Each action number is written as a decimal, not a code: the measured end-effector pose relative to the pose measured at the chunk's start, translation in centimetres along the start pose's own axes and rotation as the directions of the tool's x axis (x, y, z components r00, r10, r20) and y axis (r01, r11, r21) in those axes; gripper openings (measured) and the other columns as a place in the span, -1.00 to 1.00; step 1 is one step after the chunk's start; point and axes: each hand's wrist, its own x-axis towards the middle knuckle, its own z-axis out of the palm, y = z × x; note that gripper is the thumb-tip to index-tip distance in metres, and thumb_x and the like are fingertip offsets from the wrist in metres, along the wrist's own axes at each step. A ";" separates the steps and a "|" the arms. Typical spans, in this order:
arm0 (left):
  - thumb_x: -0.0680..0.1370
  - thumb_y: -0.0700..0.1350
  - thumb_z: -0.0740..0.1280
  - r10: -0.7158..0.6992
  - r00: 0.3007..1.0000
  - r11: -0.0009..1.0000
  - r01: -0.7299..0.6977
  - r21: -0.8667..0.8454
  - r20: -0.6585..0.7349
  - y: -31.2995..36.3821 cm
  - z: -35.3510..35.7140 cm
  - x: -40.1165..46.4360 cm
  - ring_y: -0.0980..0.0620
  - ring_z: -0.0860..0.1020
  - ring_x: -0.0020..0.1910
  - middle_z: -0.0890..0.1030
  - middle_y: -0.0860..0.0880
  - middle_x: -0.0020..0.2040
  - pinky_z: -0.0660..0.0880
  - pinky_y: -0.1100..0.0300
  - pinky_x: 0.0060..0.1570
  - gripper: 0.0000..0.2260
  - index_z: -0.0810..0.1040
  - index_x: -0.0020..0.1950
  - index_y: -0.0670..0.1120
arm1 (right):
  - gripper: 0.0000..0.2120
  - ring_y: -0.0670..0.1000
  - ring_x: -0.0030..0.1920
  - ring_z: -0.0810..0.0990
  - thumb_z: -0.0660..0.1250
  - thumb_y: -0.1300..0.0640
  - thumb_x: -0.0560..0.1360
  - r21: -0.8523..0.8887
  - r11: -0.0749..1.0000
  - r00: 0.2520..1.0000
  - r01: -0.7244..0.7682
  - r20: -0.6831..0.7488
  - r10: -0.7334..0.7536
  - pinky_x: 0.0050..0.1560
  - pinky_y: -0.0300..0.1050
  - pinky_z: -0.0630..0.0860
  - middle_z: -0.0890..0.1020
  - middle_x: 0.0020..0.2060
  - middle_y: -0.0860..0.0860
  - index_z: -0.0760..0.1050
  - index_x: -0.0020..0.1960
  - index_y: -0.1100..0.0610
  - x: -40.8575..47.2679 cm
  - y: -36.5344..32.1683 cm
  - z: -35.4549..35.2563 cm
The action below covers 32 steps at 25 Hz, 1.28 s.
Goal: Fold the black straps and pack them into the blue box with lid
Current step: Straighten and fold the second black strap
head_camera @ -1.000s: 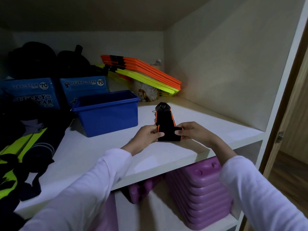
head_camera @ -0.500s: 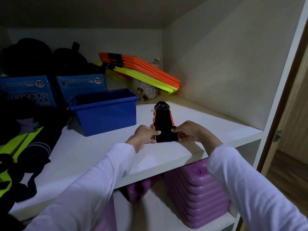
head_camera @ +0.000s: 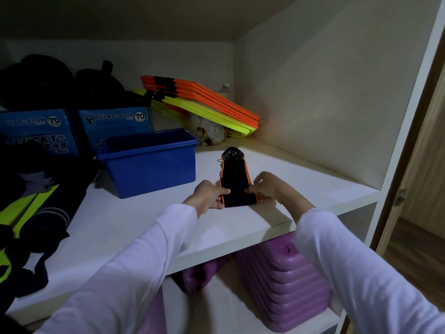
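White shelf [head_camera: 115, 227]: blue box [head_camera: 154, 165], black strap [head_camera: 234, 182], dark clothes [head_camera: 36, 201] perhaps, left.

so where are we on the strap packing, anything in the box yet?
Done: nothing visibly packed; the blue box sits open on the shelf, no lid in view, its inside too dark to check. In hand: the left hand and right hand pinch the near end of one black strap with orange edging, lying flat on the shelf, unfolded. Left: fold it, put it in, find and fit the lid.
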 end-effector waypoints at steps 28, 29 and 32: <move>0.25 0.60 -0.02 0.088 0.971 0.909 -0.169 0.380 0.221 1.5 0.4 6.4 -0.10 0.36 0.43 0.45 -0.07 0.41 0.22 -0.05 0.45 -0.09 0.53 0.29 0.01 | -0.54 -0.01 -0.04 0.45 0.47 0.05 0.35 -0.417 0.834 0.933 0.360 0.142 -0.332 0.05 -0.09 0.47 0.57 0.10 0.07 0.46 0.22 0.08 -2.9 -0.2 -0.1; 0.20 0.63 -0.03 0.079 0.972 0.902 -0.164 0.400 0.222 1.5 0.3 6.9 -0.11 0.36 0.43 0.47 -0.07 0.40 0.21 -0.06 0.46 -0.06 0.55 0.27 0.02 | -0.54 0.00 -0.04 0.46 0.47 0.05 0.35 -0.412 0.837 0.933 0.359 0.144 -0.329 0.05 -0.08 0.47 0.56 0.09 0.06 0.47 0.21 0.08 -3.0 -0.3 -0.2; 0.32 0.55 -0.06 0.030 0.980 0.878 -0.121 0.462 0.198 2.1 0.4 6.9 -0.18 0.31 0.45 0.43 -0.15 0.42 0.15 -0.09 0.48 -0.08 0.46 0.36 -0.09 | -0.54 0.01 -0.04 0.46 0.47 0.05 0.35 -0.407 0.840 0.934 0.358 0.155 -0.323 0.05 -0.07 0.47 0.54 0.04 0.04 0.47 0.20 0.08 -3.0 -0.5 -0.3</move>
